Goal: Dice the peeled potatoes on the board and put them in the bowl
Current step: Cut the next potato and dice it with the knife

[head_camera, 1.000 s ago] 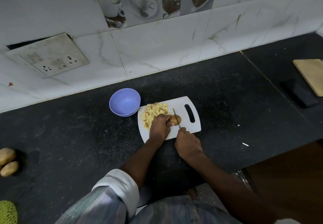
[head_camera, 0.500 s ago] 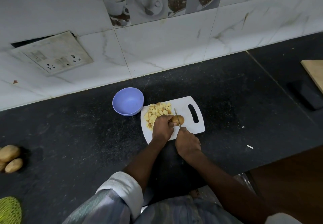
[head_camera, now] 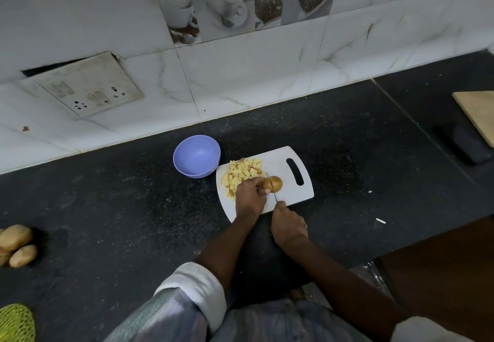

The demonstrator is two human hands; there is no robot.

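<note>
A white cutting board (head_camera: 299,194) lies on the dark counter. A whole potato (head_camera: 275,183) sits near the board's middle, and my left hand (head_camera: 250,197) grips its left end. My right hand (head_camera: 288,222) grips the handle of a knife (head_camera: 272,186), whose thin blade runs across the potato. A pile of yellow potato cubes (head_camera: 240,173) covers the board's left part. The lilac bowl (head_camera: 196,156) stands just left of the board, with nothing visible inside it.
Whole potatoes (head_camera: 17,244) lie at the counter's far left, above a green mesh bag (head_camera: 16,324). A wooden board (head_camera: 478,114) and a dark flat object (head_camera: 465,146) are at the far right. Small white scraps (head_camera: 381,221) lie right of the board. A socket plate (head_camera: 83,87) hangs on the tiled wall.
My hands stay on the potato and the knife; the blade has shifted slightly along the potato. The camera has drifted a little.
</note>
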